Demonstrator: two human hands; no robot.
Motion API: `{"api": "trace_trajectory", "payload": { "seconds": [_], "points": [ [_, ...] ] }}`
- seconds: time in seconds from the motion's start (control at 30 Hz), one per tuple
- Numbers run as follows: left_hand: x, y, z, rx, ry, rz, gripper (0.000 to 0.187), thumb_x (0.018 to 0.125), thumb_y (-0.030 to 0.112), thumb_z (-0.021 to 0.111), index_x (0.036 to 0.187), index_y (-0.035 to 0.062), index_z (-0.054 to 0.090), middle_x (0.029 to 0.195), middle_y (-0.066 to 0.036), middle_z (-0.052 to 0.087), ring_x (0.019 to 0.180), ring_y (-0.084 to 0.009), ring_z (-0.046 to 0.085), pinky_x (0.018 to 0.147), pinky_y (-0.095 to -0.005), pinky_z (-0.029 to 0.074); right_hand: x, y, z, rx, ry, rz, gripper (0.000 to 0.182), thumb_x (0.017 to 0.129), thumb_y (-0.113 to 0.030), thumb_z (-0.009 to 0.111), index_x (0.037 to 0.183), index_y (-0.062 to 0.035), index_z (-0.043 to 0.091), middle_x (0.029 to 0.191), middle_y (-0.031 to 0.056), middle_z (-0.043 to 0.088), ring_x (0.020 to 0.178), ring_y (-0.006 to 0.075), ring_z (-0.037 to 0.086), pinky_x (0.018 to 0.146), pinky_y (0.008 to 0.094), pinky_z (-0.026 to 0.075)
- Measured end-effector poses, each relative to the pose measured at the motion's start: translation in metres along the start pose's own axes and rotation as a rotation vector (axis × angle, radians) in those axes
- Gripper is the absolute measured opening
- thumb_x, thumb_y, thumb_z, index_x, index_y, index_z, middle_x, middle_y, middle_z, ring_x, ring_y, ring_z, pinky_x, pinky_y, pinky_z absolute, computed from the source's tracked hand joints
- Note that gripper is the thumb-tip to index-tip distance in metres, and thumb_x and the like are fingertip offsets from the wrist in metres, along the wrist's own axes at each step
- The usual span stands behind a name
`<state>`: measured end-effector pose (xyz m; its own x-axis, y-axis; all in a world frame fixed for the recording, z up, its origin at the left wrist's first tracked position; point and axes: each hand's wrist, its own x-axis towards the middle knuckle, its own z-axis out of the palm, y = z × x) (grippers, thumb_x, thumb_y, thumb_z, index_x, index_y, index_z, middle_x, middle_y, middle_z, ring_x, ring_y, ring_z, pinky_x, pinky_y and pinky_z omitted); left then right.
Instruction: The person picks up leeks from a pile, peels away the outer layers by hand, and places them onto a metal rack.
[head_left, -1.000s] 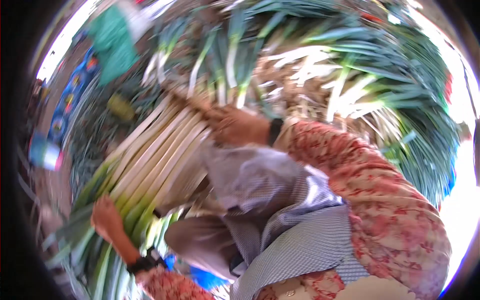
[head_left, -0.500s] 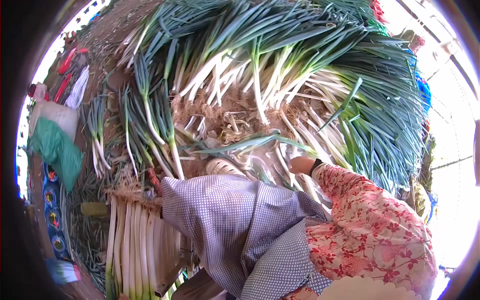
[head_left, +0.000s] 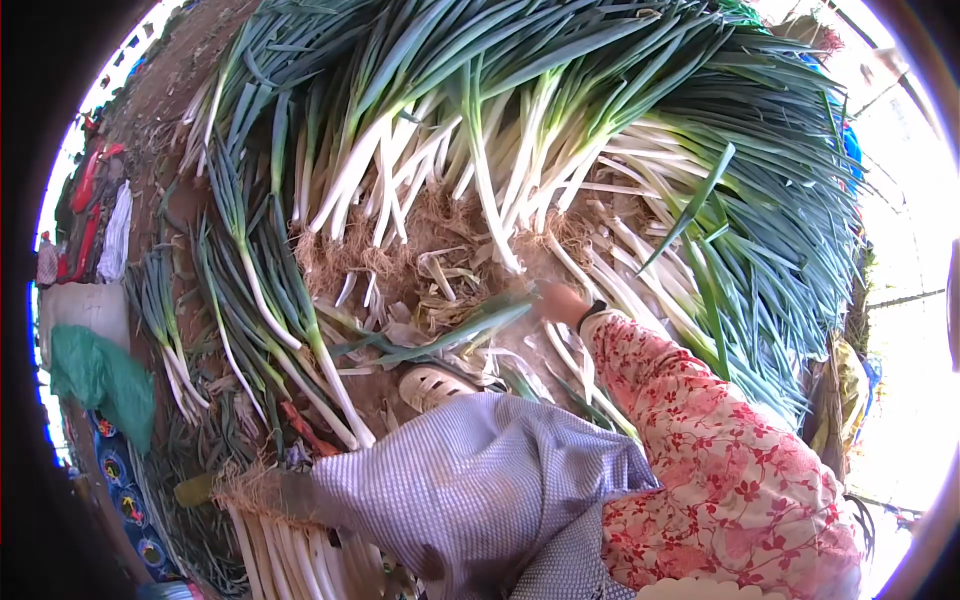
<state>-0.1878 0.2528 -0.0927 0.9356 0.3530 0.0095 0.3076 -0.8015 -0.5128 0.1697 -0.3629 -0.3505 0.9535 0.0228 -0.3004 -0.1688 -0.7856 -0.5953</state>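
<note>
I see my right hand stretched into the big leek pile, fingers seemingly closing on one stalk though blur hides the grip, left hand out of view, trimmed bundle by my knee, most leeks remaining.

The left hand is hidden from view. The trimmed leek bundle is cut off by the bottom edge, and the right hand is blurred.
</note>
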Motion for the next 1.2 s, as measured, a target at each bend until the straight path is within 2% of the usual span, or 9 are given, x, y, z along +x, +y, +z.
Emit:
{"api": "trace_trajectory", "payload": {
  "seconds": [0.1,0.33,0.53,0.67,0.73,0.87,1.07,1.13,1.2],
  "points": [
    [0.033,0.046,-0.002,-0.083,-0.012,0.012,0.029,0.093,0.027,0.044,0.090,0.0066,0.064,0.078,-0.011,0.062,0.067,-0.0233,0.059,0.056,-0.0366,0.048,0.068,0.014,-0.006,-0.343,0.017,-0.100,0.042,0.080,-0.025,0.054,0.113,0.0008,0.051,0.106,0.0235,0.057,0.098,0.0375,0.057,0.085,0.0430,0.046],
    [0.074,0.106,0.001,-0.163,-0.044,0.015,0.029,0.093,0.027,0.044,0.091,0.0065,0.064,0.079,-0.011,0.062,0.068,-0.0230,0.060,0.056,-0.0365,0.048,0.161,-0.032,-0.072,0.022,0.508,0.308,0.078,0.076,-0.035,0.061,0.130,0.0091,0.026,0.122,0.0339,0.043,0.110,0.0432,0.049,0.094,0.0407,0.041],
    [0.084,0.120,0.004,-0.186,-0.072,-0.002,0.029,0.093,0.027,0.044,0.092,0.0064,0.064,0.080,-0.011,0.062,0.069,-0.0228,0.060,0.057,-0.0364,0.049,0.226,-0.032,-0.086,0.105,0.497,0.616,0.101,0.069,-0.044,0.068,0.133,0.0144,0.016,0.123,0.0309,0.043,0.116,0.0380,0.045,0.099,0.0371,0.037],
    [0.088,0.123,0.004,-0.189,-0.091,-0.001,0.029,0.093,0.027,0.044,0.092,0.0063,0.063,0.081,-0.011,0.062,0.069,-0.0227,0.060,0.057,-0.0364,0.049,0.244,-0.045,-0.098,0.092,0.450,0.608,0.075,0.067,-0.032,0.074,0.121,0.0066,0.038,0.114,0.0222,0.052,0.103,0.0299,0.055,0.088,0.0357,0.048],
    [0.092,0.127,0.005,-0.193,-0.092,0.002,0.028,0.093,0.027,0.044,0.093,0.0063,0.063,0.081,-0.011,0.062,0.070,-0.0226,0.060,0.057,-0.0364,0.049,0.257,-0.058,-0.098,0.224,0.399,0.427,0.059,0.065,-0.034,0.076,0.105,0.0022,0.053,0.093,0.0151,0.061,0.082,0.0248,0.060,0.077,0.0339,0.051],
    [0.099,0.130,0.005,-0.200,-0.099,0.012,0.028,0.093,0.027,0.044,0.093,0.0062,0.063,0.082,-0.011,0.062,0.070,-0.0225,0.060,0.057,-0.0363,0.049,0.274,-0.110,-0.084,0.117,0.199,0.072,0.027,0.077,-0.024,0.063,0.095,-0.0031,0.060,0.089,0.0137,0.062,0.085,0.0275,0.059,0.077,0.0339,0.048],
    [0.101,0.134,0.008,-0.207,-0.085,0.001,0.028,0.093,0.027,0.044,0.094,0.0061,0.063,0.083,-0.011,0.062,0.071,-0.0223,0.060,0.057,-0.0362,0.049,0.233,-0.076,-0.078,0.141,0.433,0.381,0.046,0.080,-0.015,0.052,0.123,-0.0018,0.044,0.107,0.0243,0.056,0.102,0.0384,0.054,0.092,0.0414,0.043],
    [0.101,0.136,0.008,-0.211,-0.093,0.005,0.028,0.093,0.027,0.044,0.095,0.0061,0.062,0.083,-0.011,0.062,0.071,-0.0222,0.060,0.058,-0.0362,0.049,0.212,-0.057,-0.088,0.041,0.480,0.450,0.055,0.086,-0.013,0.046,0.134,0.0068,0.027,0.133,0.0271,0.035,0.113,0.0405,0.047,0.098,0.0393,0.041],
    [0.102,0.137,0.008,-0.212,-0.096,0.005,0.028,0.093,0.027,0.044,0.095,0.0060,0.062,0.084,-0.011,0.062,0.071,-0.0221,0.060,0.058,-0.0362,0.049,0.211,-0.017,-0.085,0.046,0.633,0.468,0.045,0.081,-0.012,0.052,0.122,-0.0004,0.042,0.116,0.0279,0.048,0.097,0.0408,0.056,0.089,0.0450,0.044]
  ]
}}
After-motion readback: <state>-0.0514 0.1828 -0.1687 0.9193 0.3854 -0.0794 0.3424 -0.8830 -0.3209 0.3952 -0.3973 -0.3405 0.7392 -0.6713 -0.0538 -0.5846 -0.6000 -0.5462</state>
